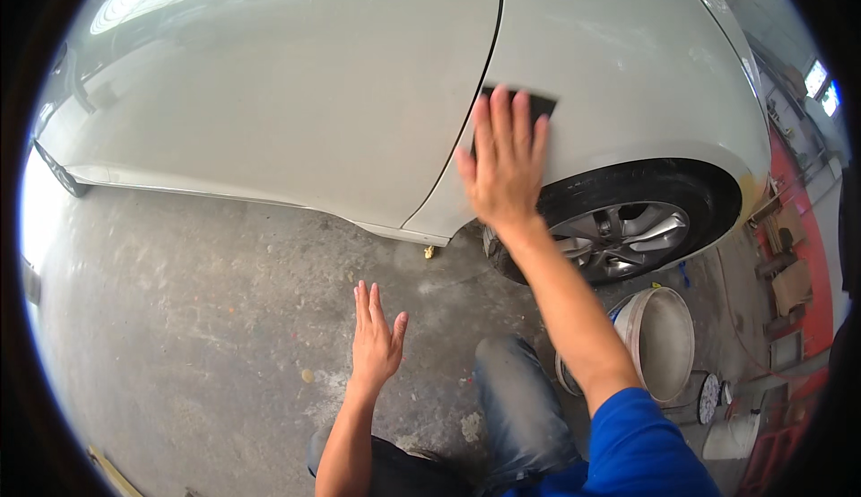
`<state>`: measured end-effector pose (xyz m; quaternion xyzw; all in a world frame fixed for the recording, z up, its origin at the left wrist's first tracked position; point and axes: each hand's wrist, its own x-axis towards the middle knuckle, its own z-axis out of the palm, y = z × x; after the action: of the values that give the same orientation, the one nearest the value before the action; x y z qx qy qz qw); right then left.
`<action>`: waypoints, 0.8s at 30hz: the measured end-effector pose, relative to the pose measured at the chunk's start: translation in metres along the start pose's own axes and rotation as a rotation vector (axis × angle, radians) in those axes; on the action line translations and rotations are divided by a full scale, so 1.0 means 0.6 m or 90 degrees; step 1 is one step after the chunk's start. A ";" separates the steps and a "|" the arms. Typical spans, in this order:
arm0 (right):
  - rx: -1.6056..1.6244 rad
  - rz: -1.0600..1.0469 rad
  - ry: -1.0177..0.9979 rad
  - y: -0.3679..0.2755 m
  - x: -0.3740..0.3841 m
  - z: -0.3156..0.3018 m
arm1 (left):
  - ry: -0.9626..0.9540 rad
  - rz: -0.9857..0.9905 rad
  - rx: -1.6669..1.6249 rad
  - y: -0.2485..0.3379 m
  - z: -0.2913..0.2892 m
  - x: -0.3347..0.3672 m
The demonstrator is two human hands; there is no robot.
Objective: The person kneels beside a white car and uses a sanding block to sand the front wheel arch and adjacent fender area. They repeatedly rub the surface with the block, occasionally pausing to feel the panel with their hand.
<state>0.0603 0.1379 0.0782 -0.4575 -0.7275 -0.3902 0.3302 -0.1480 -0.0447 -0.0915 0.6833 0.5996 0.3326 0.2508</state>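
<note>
My right hand lies flat, fingers spread, over a black sheet of sandpaper against the car's pale front fender. Most of the sheet is hidden under the hand; its dark upper edge shows past the fingers. The hand is a little blurred, just right of the dark seam between fender and door, above the wheel. Over the concrete floor, lower and to the left, my left hand is held in the air with fingers stretched out and nothing in it.
A whitish bucket stands at the right, below the wheel, with a smaller container beside it. Cardboard pieces and other clutter line a red strip along the right side. My bent knee is below the wheel. Concrete floor spreads left.
</note>
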 end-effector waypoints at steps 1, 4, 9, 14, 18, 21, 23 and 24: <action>0.012 0.002 0.049 0.017 0.055 -0.020 | 0.000 -0.002 -0.005 -0.005 0.001 0.001; -0.022 0.009 0.146 0.084 0.226 -0.066 | -0.010 -0.022 0.003 -0.008 0.004 0.000; -0.117 0.044 0.075 0.093 0.215 -0.080 | -0.011 -0.006 0.000 0.002 0.023 0.014; -0.124 -0.183 -0.039 0.138 0.059 -0.070 | -0.061 -0.001 0.026 -0.021 0.042 0.014; -0.133 -0.102 -0.022 0.322 0.015 -0.152 | -0.088 -0.040 0.042 -0.032 0.032 -0.007; -0.170 0.036 0.005 0.418 -0.018 -0.210 | -0.078 -0.075 0.095 -0.071 0.011 -0.025; -0.151 0.087 0.079 0.387 -0.002 -0.175 | -0.064 -0.085 0.090 -0.066 0.014 -0.024; -0.137 0.116 0.118 0.358 0.004 -0.146 | -0.068 -0.085 0.093 -0.061 0.012 -0.021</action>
<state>0.2688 0.1221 0.1794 -0.5166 -0.6032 -0.4750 0.3790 -0.1671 -0.0509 -0.1252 0.6753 0.6522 0.2332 0.2535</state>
